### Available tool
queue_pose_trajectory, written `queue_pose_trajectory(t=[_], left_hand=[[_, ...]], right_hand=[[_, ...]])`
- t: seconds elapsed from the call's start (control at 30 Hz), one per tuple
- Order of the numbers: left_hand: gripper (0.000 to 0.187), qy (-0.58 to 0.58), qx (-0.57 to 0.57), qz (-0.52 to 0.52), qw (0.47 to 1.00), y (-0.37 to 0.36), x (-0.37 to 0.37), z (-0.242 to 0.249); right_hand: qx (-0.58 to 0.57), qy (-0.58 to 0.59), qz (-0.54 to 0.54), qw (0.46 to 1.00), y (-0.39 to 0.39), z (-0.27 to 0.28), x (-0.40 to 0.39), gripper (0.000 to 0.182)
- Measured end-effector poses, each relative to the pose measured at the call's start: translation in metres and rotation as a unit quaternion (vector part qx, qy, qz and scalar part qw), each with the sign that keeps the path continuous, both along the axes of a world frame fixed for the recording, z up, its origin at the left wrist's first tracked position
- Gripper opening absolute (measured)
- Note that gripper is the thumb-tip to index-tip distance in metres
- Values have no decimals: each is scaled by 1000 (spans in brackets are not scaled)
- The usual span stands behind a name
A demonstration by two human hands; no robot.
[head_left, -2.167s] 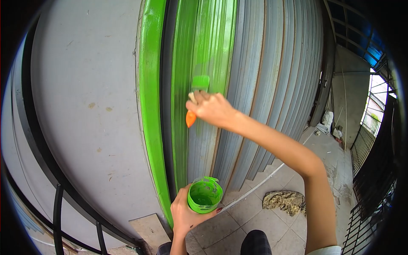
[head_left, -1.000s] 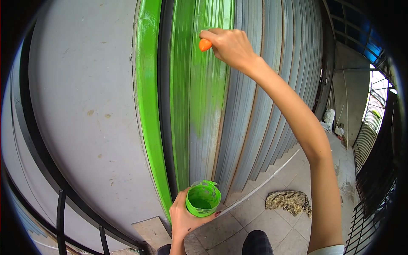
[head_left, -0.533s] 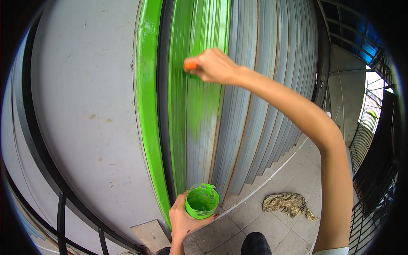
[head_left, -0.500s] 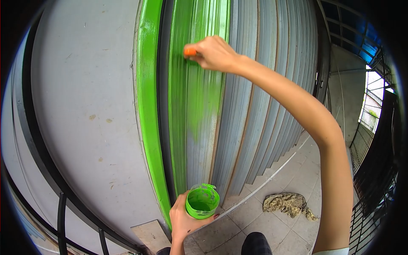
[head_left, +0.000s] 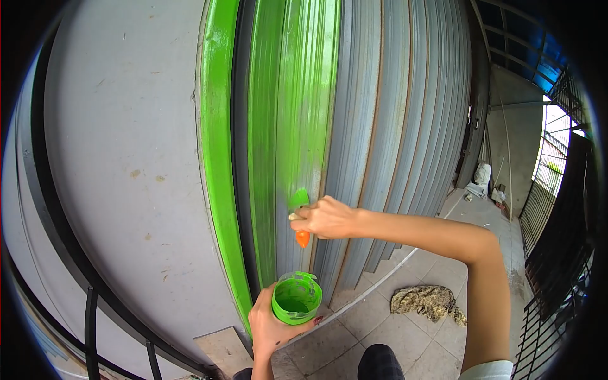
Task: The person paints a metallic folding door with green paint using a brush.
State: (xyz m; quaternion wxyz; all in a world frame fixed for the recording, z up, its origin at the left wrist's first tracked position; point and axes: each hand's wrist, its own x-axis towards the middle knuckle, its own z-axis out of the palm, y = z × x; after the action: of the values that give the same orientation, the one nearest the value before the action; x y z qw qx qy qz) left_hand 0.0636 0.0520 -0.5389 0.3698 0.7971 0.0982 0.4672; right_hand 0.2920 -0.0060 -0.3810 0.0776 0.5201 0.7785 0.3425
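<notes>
So, right hand (head_left: 328, 218) gripped the orange-handled brush (head_left: 303, 239), green bristles (head_left: 298, 199) against the partly green ribbed metal shutter (head_left: 364, 126); left hand (head_left: 267, 324) was wrapped around a paint cup (head_left: 295, 317) below.

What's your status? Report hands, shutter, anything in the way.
Right hand gripping brush at shutter. Left hand holding cup. Shutter green at left, bare grey to the right. Rag on floor, apart from both hands.

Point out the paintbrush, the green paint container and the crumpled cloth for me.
Paintbrush (head_left: 298, 199), head view, on its green-coated bristles.
Green paint container (head_left: 294, 317), head view, on its outer wall.
Crumpled cloth (head_left: 427, 302), head view, near its middle.
</notes>
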Motion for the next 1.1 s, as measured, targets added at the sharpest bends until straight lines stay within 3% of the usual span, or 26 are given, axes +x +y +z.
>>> queue_pose_trajectory(t=[0.07,0.2,0.27,0.37,0.4,0.47,0.57,0.67,0.7,0.77,0.87,0.97,1.07,1.1], left_hand=[[83,-8,7,2,1000,0,0,1],[84,-7,1,-3,1000,-3,1,-2],[84,-4,1,-2,1000,-4,2,-2],[84,-9,4,-4,1000,-3,2,-1],[85,-10,4,-3,1000,-3,2,-2],[86,-6,-3,-2,1000,1,0,-3],[86,-5,-7,5,1000,1,-3,0],[86,-11,-9,2,1000,0,-2,-1],[86,-14,-11,1,1000,0,-2,-2],[85,-12,-8,7,1000,1,0,-2],[85,-11,-14,-3,1000,-1,0,-2],[86,-12,-16,1,1000,1,-1,-1],[78,-6,-27,4,1000,-1,-5,2],[75,-6,-31,6,999,-2,-5,4]], right_hand=[[-61,85,-81,991,-3,14,-7,27],[227,38,4,973,-7,125,4,39],[348,-53,53,935,-10,155,4,17],[343,-85,15,935,-8,117,6,10],[289,-125,-24,949,-5,84,16,13],[240,-163,3,957,-11,21,18,11],[83,-14,9,996,-24,-31,3,14],[21,82,-51,995,-30,-18,-1,18],[15,139,-103,985,-28,9,2,28],[245,89,5,965,-26,96,-3,27],[393,-3,83,916,-27,147,10,21],[328,-27,34,944,-33,99,14,23],[154,-23,42,987,-47,-1,25,25],[49,52,24,997,-55,-19,16,26]])
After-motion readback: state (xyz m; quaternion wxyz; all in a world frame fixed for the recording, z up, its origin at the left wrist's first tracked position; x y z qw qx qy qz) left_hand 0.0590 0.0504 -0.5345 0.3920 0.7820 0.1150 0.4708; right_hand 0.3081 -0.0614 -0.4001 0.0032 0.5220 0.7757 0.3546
